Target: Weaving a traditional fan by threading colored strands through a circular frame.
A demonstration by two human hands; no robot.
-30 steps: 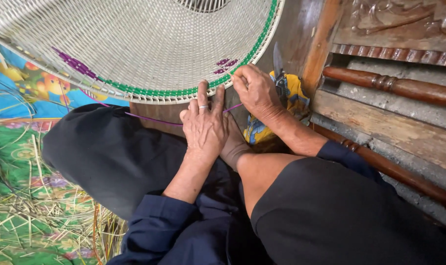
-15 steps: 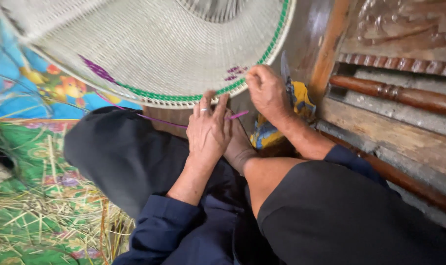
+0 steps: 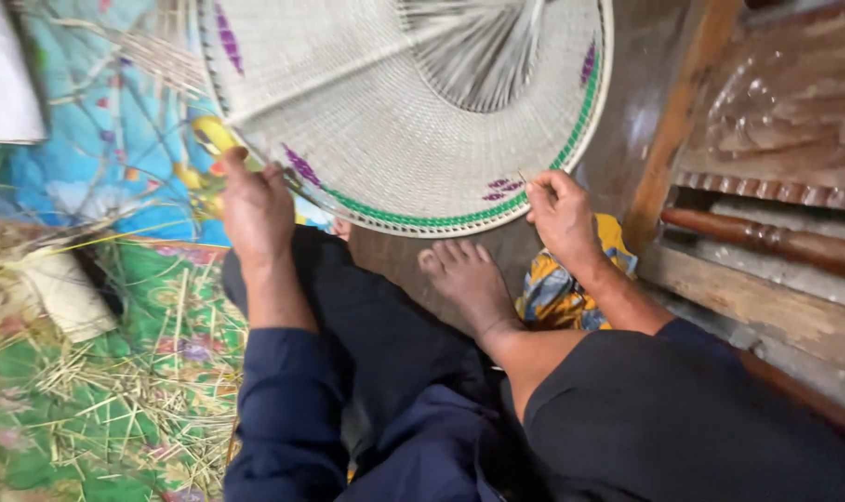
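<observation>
A large round woven piece (image 3: 394, 121), white with a green band near its rim and small purple patterns, lies flat in front of my crossed legs. My left hand (image 3: 255, 206) grips its rim at the lower left, fingers curled over the edge. My right hand (image 3: 560, 216) pinches the rim at the lower right, beside a purple motif (image 3: 502, 190). A thin strand sticks up between its fingertips. My bare foot (image 3: 469, 277) rests on the floor just below the rim.
A yellow and blue patterned cloth (image 3: 562, 288) lies under my right wrist. Carved dark wooden furniture (image 3: 776, 186) stands close on the right. A colourful mat (image 3: 97, 353) strewn with loose straw covers the floor on the left.
My left hand has moved from the middle of the rim out to its left side. The woven piece has turned and shifted right. The purple strand across my knee is gone from view.
</observation>
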